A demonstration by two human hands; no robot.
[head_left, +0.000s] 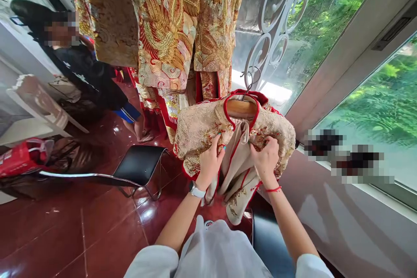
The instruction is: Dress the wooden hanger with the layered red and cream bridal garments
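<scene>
An embroidered cream-and-gold jacket [198, 128] with red piping hangs open at the front on a wooden hanger [239, 106] with a metal hook. My left hand [211, 160] pinches its left-hand front edge between thumb and fingers, just below the collar. On the opposite front edge my right hand [265, 158] is closed around the cloth, its fingertips partly hidden. A pale lining and a small tie [243, 132] show between the two front panels. The lower part of the jacket hangs down toward the floor.
Heavily embroidered gold garments [169, 39] hang just behind the jacket. A black chair [140, 165] stands left and another black seat [272, 239] is below my right arm. A person in dark clothes [87, 74] is at far left. Windows [365, 108] line the right side.
</scene>
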